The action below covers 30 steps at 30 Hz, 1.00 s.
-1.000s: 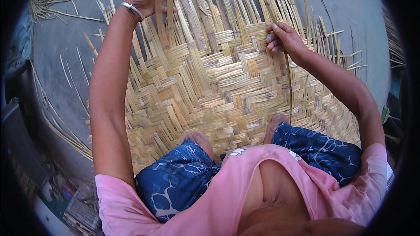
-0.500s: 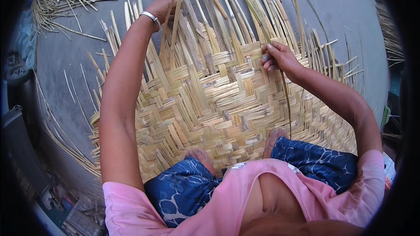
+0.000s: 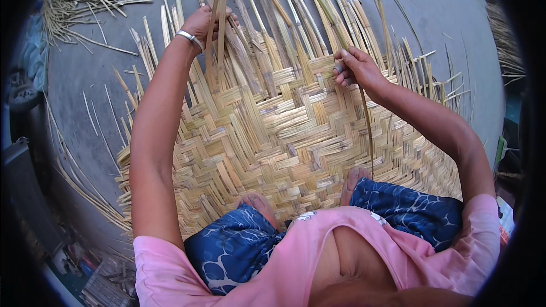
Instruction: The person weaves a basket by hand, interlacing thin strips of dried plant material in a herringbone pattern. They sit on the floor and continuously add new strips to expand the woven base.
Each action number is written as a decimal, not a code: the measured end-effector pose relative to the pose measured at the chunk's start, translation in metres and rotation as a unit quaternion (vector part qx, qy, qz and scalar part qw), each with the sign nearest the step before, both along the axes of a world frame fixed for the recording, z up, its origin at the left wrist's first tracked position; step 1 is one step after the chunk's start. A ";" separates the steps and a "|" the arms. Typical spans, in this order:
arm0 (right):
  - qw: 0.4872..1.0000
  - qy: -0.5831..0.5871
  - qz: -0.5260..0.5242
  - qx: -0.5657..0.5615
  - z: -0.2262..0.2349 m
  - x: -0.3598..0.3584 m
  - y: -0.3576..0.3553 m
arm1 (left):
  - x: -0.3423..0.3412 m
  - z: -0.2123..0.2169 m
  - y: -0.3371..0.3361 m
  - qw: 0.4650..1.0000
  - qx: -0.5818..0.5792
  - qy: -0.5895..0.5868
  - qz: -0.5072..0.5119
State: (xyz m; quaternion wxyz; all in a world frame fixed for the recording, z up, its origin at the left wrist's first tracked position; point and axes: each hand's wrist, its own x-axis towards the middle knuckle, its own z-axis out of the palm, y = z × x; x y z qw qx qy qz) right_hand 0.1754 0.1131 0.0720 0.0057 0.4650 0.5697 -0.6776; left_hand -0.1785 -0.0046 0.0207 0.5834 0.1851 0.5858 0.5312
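A half-woven mat of pale split reed strips lies under my bare feet, its loose strips fanning out at the far edge. At the far left of the weave, my left hand is closed around some of these upright strips; its fingertips are partly hidden behind them. My right hand, over the right part of the far edge, pinches a long thin reed strip. The lower end of this strip hangs toward my right foot, and its upper part runs up among the loose strips.
A heap of cut reeds lies on the grey floor at the far left. Another bundle of stalks is at the right edge. Long loose strips lie left of the mat, with assorted clutter at the lower left.
My left hand has come slightly nearer, with the strips it holds shifting left. My right hand has moved a little left and up, still pinching the thin strip.
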 end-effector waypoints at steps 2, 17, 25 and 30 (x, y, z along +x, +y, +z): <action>1.000 0.004 0.012 0.009 0.004 -0.012 0.000 | -0.001 0.005 -0.010 0.999 0.027 -0.021 0.009; 0.932 -0.110 0.321 0.129 0.001 -0.110 -0.008 | -0.009 0.000 -0.068 0.971 0.061 -0.012 0.233; 0.735 -0.226 0.565 0.300 0.032 -0.132 -0.022 | 0.068 0.003 -0.167 0.953 -0.138 0.089 0.256; 0.659 -0.246 0.582 0.408 -0.001 -0.122 -0.020 | 0.087 0.005 -0.169 0.950 -0.143 0.063 0.272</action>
